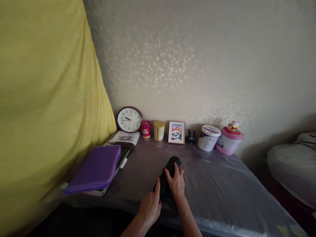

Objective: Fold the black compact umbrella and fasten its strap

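Observation:
A black bundle, shaped like a compact folded umbrella, lies slantwise over the front middle of the table, its far end pointing up and to the right. My left hand is closed round its near end, with a finger stretched along the side. Higher up, my right hand grips it from the right, thumb and fingers on either side. Part of the umbrella is hidden behind both hands.
Left on the table lie a purple zip folder and a white marker-like object. Along the wall stand a clock, pink tin, yellow canister, panda picture frame and two tubs. A yellow curtain hangs left.

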### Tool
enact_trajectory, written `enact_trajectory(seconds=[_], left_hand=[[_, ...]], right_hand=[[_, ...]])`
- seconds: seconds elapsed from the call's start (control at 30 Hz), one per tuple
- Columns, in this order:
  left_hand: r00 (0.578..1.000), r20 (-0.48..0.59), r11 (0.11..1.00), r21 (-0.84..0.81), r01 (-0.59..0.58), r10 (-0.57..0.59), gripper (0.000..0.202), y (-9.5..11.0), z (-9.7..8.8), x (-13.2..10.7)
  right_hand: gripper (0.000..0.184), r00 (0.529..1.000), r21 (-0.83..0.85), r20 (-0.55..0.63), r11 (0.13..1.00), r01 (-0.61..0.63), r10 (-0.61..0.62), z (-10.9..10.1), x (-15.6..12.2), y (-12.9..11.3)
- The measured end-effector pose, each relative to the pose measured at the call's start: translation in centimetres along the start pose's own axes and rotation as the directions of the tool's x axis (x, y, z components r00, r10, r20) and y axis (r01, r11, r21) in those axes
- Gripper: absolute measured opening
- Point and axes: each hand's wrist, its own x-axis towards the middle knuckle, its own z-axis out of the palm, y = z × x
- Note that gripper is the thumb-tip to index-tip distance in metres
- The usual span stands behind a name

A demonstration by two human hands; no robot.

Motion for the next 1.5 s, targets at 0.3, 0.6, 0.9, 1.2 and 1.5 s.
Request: enact_trajectory(seconds=[0.3,0.6,0.9,1.2,1.5], left_hand=[[0.999,-0.008,0.999,0.030,-0.038,0.038,0.084,0.5,-0.1,-0.4],[0.996,0.092,0.993,0.114,0.000,-0.011,0.078,1.5,-0.6,-0.3],[0.996,0.079,0.977,0.212,0.029,-0.046,0.076,2.1,-0.4,-0.2],[0.998,0.044,0.972,0.234,0.024,-0.035,0.075,2.3,-0.5,-0.6],[0.999,0.036,0.976,0.215,0.029,-0.038,0.075,1.8,0.5,-0.1]], right_hand=[[0.024,0.907,0.270,0.069,0.883,0.385,-0.416,-0.5,1.2,0.7],[0.025,0.941,0.580,0.217,0.809,0.090,-0.260,-1.9,1.5,2.2],[0.023,0.849,0.563,0.283,0.794,0.230,-0.446,-3.1,1.5,0.8],[0.020,0.772,0.301,0.385,0.860,0.413,-0.505,-3.1,3.3,0.2],[0.008,0.828,-0.024,0.413,0.904,0.426,-0.379,-2.4,2.9,-1.5]])
